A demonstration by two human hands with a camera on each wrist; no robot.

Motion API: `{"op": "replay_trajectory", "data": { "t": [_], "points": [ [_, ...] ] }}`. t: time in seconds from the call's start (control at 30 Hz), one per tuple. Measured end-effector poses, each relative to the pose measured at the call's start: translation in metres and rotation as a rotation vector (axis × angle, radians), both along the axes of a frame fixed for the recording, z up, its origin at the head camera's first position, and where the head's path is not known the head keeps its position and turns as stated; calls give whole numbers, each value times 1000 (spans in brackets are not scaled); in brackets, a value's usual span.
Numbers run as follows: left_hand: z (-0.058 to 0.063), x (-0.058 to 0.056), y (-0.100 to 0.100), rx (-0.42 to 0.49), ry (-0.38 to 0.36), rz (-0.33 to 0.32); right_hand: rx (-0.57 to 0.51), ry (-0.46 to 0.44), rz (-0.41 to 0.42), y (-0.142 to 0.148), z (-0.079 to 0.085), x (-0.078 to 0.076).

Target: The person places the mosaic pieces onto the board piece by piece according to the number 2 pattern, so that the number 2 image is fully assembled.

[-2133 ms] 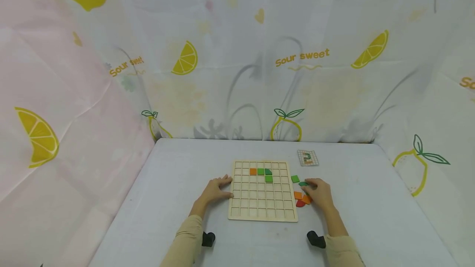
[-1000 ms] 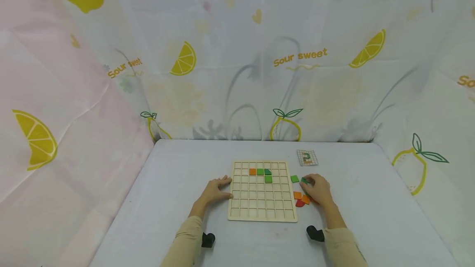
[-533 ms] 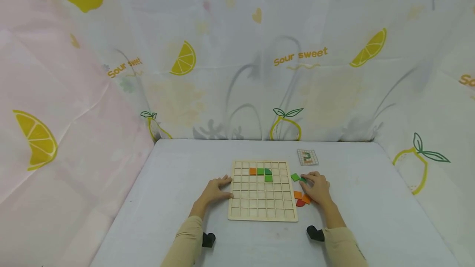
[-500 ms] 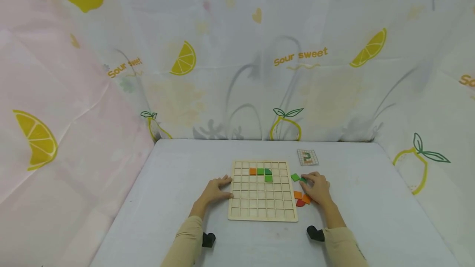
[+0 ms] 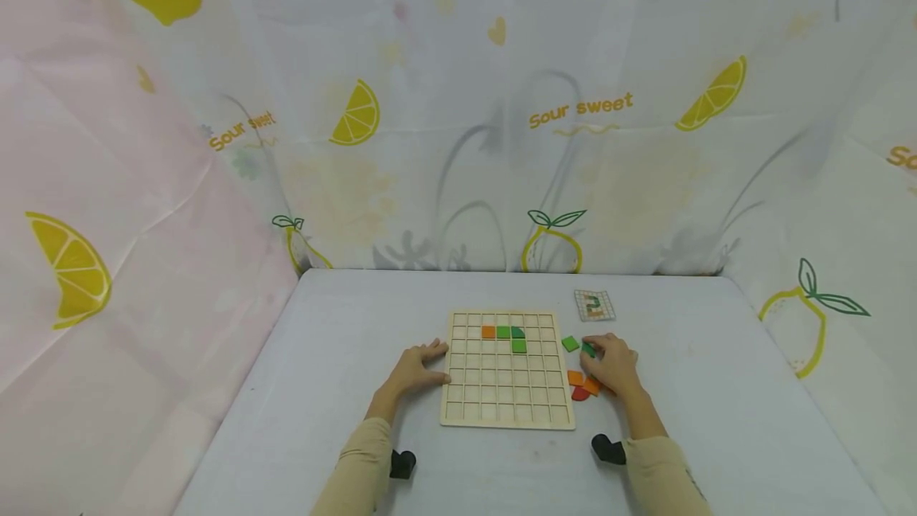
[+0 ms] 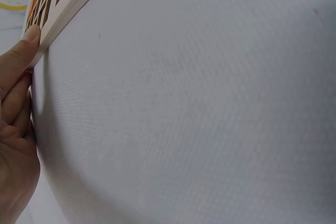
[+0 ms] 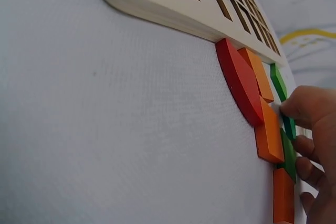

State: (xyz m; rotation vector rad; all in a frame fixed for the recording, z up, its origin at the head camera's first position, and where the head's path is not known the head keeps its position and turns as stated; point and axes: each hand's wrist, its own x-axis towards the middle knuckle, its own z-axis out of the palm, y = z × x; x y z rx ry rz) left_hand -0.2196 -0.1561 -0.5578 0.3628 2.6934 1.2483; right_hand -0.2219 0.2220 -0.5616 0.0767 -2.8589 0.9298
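A pale wooden grid board (image 5: 505, 419) lies on the table. My left hand (image 5: 413, 369) rests at its left edge with fingers spread; in the left wrist view the thumb (image 6: 32, 34) lies on the board's rim. To the right of the board, my right hand (image 5: 614, 365) pinches a dark green tile (image 5: 588, 349) with a curved side between thumb and fingers, low over the table. Close by lie a light green square tile (image 5: 570, 343), orange tiles (image 5: 575, 377) and a red curved tile (image 5: 580, 393). The right wrist view shows another green tile (image 7: 287, 156) under the fingers.
On the board, an orange tile (image 5: 489, 332), two light green tiles (image 5: 504, 332) and a dark green rounded tile (image 5: 517, 332) fill cells near the top. A small pattern card (image 5: 595, 305) lies beyond the loose tiles. A lemon-print curtain (image 5: 430, 181) stands behind the table.
The dark green tile has turned in my right hand's fingers, and the hand has shifted slightly up. The nearby light green tile has rotated a little. My left hand stays at the board.
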Motion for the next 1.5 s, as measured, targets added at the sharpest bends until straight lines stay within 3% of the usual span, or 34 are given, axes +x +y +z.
{"op": "replay_trajectory", "data": {
  "t": [0.3, 0.5, 0.7, 0.83, 1.07, 1.33, 1.5],
  "points": [
    [1, 1, 1, 4, -6, 1, -37, 32, -80, -1, -1, 3],
    [2, 0, 1, -12, 7, -6, -44, -34, 9, 6, 2, 5],
    [4, 0, 1, -7, 4, 4, -32, 9, 113, 13, 3, 4],
    [3, 0, 0, -4, 5, 8, -61, 32, 126, 14, 2, 4],
    [3, 0, 0, 0, 12, 1, -127, 28, 78, 12, 2, 5],
    [4, 1, 0, 3, 9, 6, -112, 20, 33, 5, 0, 5],
    [2, 1, 1, 3, 1, 8, -112, 17, -38, -1, -2, 9]
  ]
}}
